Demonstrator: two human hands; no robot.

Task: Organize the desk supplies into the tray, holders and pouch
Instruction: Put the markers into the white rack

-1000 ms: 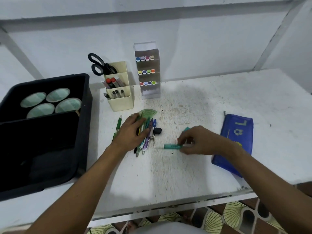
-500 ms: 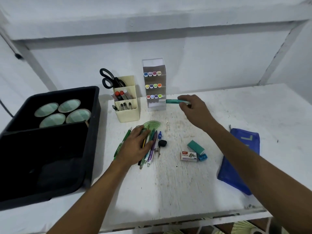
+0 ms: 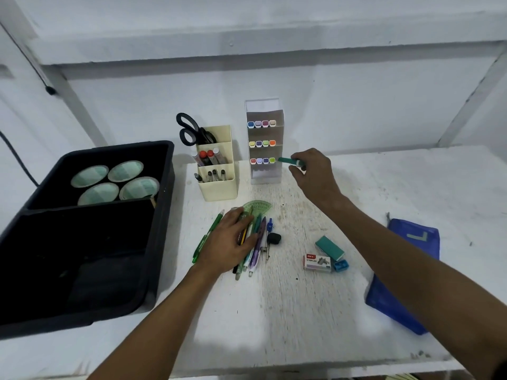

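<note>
While the right hand [image 3: 312, 174] pinches the teal marker [image 3: 288, 161], its long axis points at nine o'clock toward the clear tiered marker holder [image 3: 264, 171]; the left hand [image 3: 227, 242] lies flat on pens.

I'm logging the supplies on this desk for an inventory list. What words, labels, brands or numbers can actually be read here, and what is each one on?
"STAPLES": on the small staples box lying by the teal eraser.
A red brand mark above it on the same box: too small to read.
A pale L-shaped mark on the blue pouch: a shape only, no readable word.
Print on the green pen and the other pens: too blurred to read.
</note>
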